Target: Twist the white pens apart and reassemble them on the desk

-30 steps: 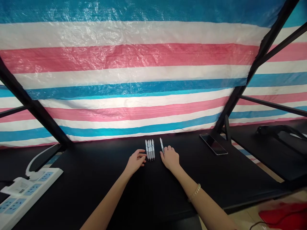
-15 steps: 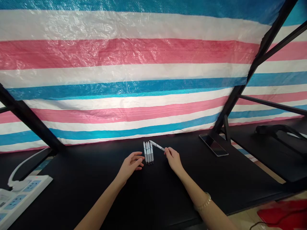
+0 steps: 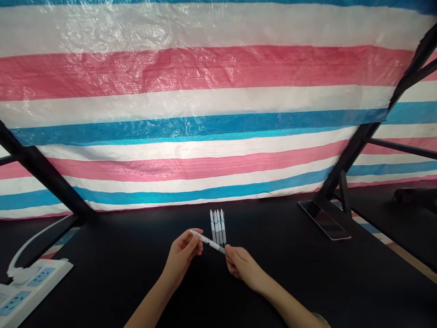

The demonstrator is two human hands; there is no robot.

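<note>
A white pen (image 3: 208, 241) is held level above the black table (image 3: 136, 273), gripped at both ends. My left hand (image 3: 182, 256) pinches its left tip. My right hand (image 3: 241, 266) is closed around its right end. Just behind the held pen, several more white pens (image 3: 218, 224) lie side by side in a tight row on the table, pointing away from me.
A dark phone (image 3: 324, 219) lies at the right near a black slanted frame leg (image 3: 344, 159). A white power strip (image 3: 23, 294) with its cable sits at the left edge. A striped tarp (image 3: 205, 114) closes off the back.
My right hand lifted the single pen from beside the row and brought it toward me. My left hand came up from the table and took its other end.
</note>
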